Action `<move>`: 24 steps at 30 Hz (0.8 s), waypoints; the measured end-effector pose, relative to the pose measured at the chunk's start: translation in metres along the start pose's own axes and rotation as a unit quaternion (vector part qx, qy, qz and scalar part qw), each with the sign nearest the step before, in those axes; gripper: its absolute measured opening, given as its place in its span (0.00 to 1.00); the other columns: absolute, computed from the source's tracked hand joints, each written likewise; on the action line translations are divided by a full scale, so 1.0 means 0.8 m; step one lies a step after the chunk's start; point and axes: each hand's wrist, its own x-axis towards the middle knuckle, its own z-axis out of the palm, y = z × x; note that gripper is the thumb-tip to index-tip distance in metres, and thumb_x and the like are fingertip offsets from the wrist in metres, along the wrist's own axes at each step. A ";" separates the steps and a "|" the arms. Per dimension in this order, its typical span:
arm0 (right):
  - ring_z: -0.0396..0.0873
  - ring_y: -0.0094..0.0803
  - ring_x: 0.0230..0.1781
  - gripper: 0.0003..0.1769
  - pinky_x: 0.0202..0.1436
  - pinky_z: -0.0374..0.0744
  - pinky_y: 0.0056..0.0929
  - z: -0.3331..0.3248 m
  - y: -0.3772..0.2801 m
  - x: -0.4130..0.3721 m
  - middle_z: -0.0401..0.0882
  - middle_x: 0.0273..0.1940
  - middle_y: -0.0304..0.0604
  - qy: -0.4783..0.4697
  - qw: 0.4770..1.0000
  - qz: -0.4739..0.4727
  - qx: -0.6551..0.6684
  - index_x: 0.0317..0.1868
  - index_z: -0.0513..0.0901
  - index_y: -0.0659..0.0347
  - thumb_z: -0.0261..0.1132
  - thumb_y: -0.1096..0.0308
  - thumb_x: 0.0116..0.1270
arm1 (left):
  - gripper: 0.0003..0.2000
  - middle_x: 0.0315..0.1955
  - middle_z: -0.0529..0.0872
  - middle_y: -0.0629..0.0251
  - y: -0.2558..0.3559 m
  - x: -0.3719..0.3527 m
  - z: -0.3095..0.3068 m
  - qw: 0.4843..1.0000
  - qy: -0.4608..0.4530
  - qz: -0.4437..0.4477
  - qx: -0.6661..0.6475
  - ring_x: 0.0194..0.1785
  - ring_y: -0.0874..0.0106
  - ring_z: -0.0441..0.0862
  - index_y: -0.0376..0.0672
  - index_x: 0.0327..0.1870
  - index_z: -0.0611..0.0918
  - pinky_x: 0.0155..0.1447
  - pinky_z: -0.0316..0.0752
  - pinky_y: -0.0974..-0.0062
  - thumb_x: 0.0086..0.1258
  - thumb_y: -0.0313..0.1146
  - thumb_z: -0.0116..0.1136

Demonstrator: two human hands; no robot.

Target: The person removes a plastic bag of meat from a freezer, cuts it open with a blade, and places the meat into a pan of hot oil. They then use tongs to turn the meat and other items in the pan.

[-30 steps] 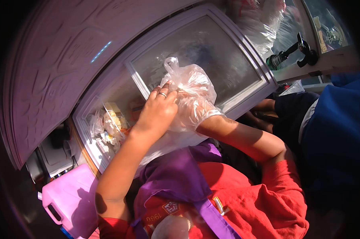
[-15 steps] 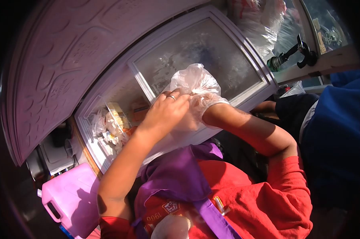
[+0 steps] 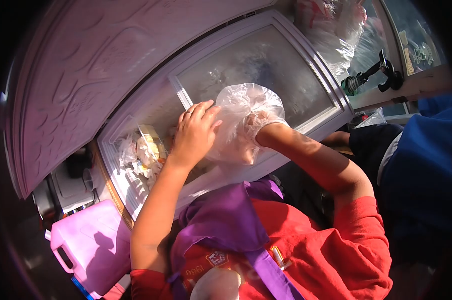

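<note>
A clear plastic bag is bunched over a chest freezer with sliding glass lids. My right hand is wrapped in its thin film and closed on the gathered part, with the bag's edge around my wrist; the film blurs the fingers. Above the hand the plastic puffs out, and below it the rest hangs down. Just left of the bag, my left hand is raised with its fingers stretched and apart, a ring on one of them. Its fingertips are near the bag's left side.
Wrapped food packs lie in the freezer's left opening. The raised freezer cover leans at upper left. A pink jerrycan stands at lower left. White plastic bags hang at upper right. Another person in blue is at the right.
My left hand has come off the bag and moved left, its fingers opening out. The bag stays on my right hand, its upper part puffed wider.
</note>
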 end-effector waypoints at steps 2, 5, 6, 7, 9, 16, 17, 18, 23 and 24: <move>0.74 0.36 0.62 0.21 0.65 0.70 0.34 0.000 0.001 -0.022 0.77 0.60 0.44 0.022 1.000 -0.007 0.012 0.59 0.79 0.52 0.57 0.59 0.67 | 0.21 0.58 0.79 0.52 -0.021 -0.017 0.019 0.996 0.001 -0.084 -0.040 0.61 0.53 0.76 0.42 0.61 0.77 0.66 0.69 0.61 0.73 0.42 0.58; 0.64 0.31 0.72 0.25 0.75 0.62 0.31 0.105 0.014 0.009 0.70 0.68 0.40 0.172 0.984 -0.036 0.009 0.68 0.73 0.51 0.50 0.57 0.74 | 0.27 0.59 0.78 0.48 -0.054 -0.045 0.066 0.951 -0.004 -0.241 -0.196 0.62 0.50 0.75 0.37 0.64 0.75 0.66 0.69 0.60 0.74 0.51 0.53; 0.74 0.37 0.62 0.21 0.66 0.70 0.34 0.065 0.011 -0.015 0.78 0.58 0.46 0.189 0.980 -0.059 0.015 0.59 0.79 0.55 0.54 0.59 0.71 | 0.31 0.61 0.77 0.44 -0.066 -0.053 0.082 0.932 -0.044 -0.295 -0.205 0.63 0.49 0.75 0.35 0.65 0.73 0.68 0.67 0.63 0.74 0.55 0.52; 0.83 0.43 0.52 0.17 0.57 0.78 0.38 0.022 0.008 -0.040 0.85 0.48 0.52 0.205 0.975 -0.082 0.021 0.51 0.85 0.59 0.58 0.60 0.68 | 0.32 0.61 0.76 0.44 -0.069 -0.060 0.089 0.910 -0.055 -0.321 -0.258 0.64 0.50 0.75 0.35 0.65 0.73 0.68 0.67 0.63 0.74 0.55 0.52; 0.83 0.44 0.52 0.19 0.58 0.78 0.37 0.001 -0.011 -0.034 0.85 0.49 0.52 0.140 0.988 -0.045 0.056 0.52 0.84 0.60 0.57 0.59 0.68 | 0.33 0.62 0.76 0.45 -0.068 -0.070 0.105 0.854 -0.078 -0.366 -0.361 0.65 0.52 0.75 0.35 0.66 0.73 0.69 0.67 0.65 0.73 0.57 0.53; 0.84 0.44 0.50 0.21 0.55 0.79 0.40 0.002 -0.047 0.090 0.85 0.48 0.52 -0.113 0.993 -0.036 0.007 0.49 0.86 0.59 0.64 0.55 0.60 | 0.29 0.63 0.77 0.50 -0.106 -0.079 0.155 0.705 -0.038 -0.485 -0.516 0.68 0.63 0.72 0.39 0.67 0.73 0.66 0.69 0.66 0.74 0.51 0.53; 0.84 0.45 0.49 0.21 0.55 0.80 0.41 0.019 -0.050 0.110 0.85 0.47 0.53 -0.111 0.993 -0.030 0.021 0.47 0.87 0.58 0.66 0.55 0.57 | 0.28 0.62 0.77 0.51 -0.110 -0.081 0.154 0.621 -0.056 -0.498 -0.602 0.67 0.64 0.72 0.39 0.67 0.73 0.65 0.71 0.65 0.74 0.49 0.53; 0.84 0.46 0.49 0.20 0.54 0.80 0.42 0.037 -0.053 0.132 0.86 0.46 0.53 -0.108 0.993 -0.024 0.035 0.44 0.88 0.56 0.67 0.54 0.54 | 0.26 0.61 0.78 0.53 -0.113 -0.087 0.162 0.612 -0.027 -0.535 -0.581 0.65 0.65 0.74 0.40 0.67 0.72 0.63 0.72 0.66 0.74 0.47 0.53; 0.83 0.44 0.50 0.19 0.55 0.78 0.41 0.109 -0.023 0.197 0.85 0.48 0.49 -0.018 0.992 -0.106 0.065 0.47 0.87 0.54 0.65 0.55 0.57 | 0.22 0.50 0.84 0.62 -0.100 -0.114 0.168 0.595 0.018 -0.518 -0.614 0.54 0.72 0.81 0.41 0.64 0.74 0.54 0.79 0.69 0.72 0.39 0.59; 0.83 0.43 0.50 0.20 0.55 0.78 0.41 0.094 -0.020 0.175 0.84 0.48 0.49 0.002 0.991 -0.104 0.087 0.48 0.86 0.55 0.65 0.56 0.58 | 0.21 0.49 0.84 0.63 -0.092 -0.114 0.160 0.622 0.032 -0.513 -0.590 0.52 0.73 0.82 0.41 0.64 0.74 0.54 0.78 0.73 0.72 0.36 0.59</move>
